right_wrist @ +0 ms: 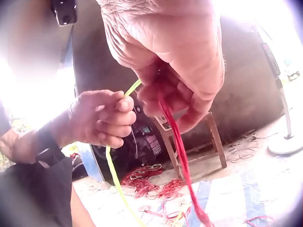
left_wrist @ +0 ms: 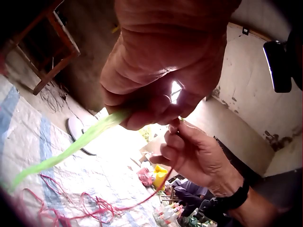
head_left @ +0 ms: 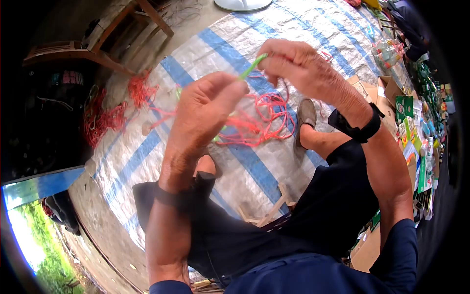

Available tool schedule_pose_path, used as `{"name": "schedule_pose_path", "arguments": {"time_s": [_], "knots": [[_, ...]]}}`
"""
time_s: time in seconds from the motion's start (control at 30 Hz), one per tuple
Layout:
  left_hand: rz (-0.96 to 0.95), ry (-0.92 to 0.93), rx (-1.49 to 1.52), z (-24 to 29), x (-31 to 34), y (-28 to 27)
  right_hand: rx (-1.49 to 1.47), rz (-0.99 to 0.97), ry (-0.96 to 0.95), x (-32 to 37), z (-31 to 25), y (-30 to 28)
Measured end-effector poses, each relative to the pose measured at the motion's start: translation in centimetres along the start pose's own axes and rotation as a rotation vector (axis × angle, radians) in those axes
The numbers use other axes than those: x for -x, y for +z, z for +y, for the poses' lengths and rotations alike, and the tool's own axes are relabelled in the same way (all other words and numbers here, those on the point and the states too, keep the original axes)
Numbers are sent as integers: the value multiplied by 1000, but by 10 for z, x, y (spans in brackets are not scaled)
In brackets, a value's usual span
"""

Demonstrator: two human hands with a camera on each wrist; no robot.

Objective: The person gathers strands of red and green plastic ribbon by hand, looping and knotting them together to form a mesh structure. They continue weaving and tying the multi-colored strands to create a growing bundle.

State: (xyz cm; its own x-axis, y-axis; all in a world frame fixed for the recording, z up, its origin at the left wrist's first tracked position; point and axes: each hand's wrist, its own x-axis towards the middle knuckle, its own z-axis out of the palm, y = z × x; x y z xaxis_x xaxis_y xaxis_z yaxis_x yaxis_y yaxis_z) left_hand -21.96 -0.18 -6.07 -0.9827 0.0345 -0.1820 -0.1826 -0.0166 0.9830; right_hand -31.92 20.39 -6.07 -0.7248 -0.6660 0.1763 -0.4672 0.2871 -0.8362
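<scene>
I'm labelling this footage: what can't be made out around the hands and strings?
Right wrist view: whether the green string and red string are joined; the right hand hides it.
Same view: the green string's lower run, cut off by the bottom edge.
Head view: left hand, thumb detail blurred.

This is looking like a home's workroom: a striped tarp (head_left: 254, 166) is covering the floor (head_left: 196, 22), a wooden chair (right_wrist: 216, 140) is standing, greenery (head_left: 46, 245) is showing outside.

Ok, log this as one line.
left hand: pinches green cord | right hand: holds green cord, red cord | striped sheet: below
</scene>
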Motion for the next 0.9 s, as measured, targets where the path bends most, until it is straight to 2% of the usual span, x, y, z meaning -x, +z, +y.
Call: {"name": "schedule_pose_path", "arguments": {"time_s": [0.03, 0.07, 0.1, 0.17, 0.23, 0.3, 0.37, 0.47, 0.57, 0.6, 0.73, 0.83, 0.87, 0.9], "knots": [[1, -5, 1, 1, 0, -3, -136, -63, 192, 1, -4, -6], [7, 18, -29, 1, 0, -8, -238, 48, 179, 1, 2, -5], [13, 42, -60, 2, -1, -14, -177, 85, 178, 2, 3, -13], [27, 40, -74, 7, 0, -23, -361, 136, 200, 2, 19, -35], [84, 25, -100, 12, 1, -32, -415, 304, 256, 3, 27, -52], [106, 31, -126, 14, 0, -41, -661, 397, 319, 2, 42, -77], [132, 50, -87, 12, -2, -52, -858, 405, 280, 6, 55, -101], [148, 68, -116, 13, -3, -62, -983, 464, 175, 16, 67, -124], [174, 76, -157, 15, -2, -64, -1055, 491, 127, 27, 84, -154], [183, 80, -189, 16, -2, -64, -1012, 649, 208, 28, 76, -156], [164, 101, -205, 14, -1, -71, -1125, 781, 216, 44, 96, -182], [136, 106, -195, 14, -3, -75, -1114, 885, 304, 49, 99, -189], [139, 102, -186, 14, -3, -73, -1056, 787, 317, 49, 103, -186], [141, 99, -176, 14, -3, -71, -1056, 787, 320, 45, 100, -177]]}}
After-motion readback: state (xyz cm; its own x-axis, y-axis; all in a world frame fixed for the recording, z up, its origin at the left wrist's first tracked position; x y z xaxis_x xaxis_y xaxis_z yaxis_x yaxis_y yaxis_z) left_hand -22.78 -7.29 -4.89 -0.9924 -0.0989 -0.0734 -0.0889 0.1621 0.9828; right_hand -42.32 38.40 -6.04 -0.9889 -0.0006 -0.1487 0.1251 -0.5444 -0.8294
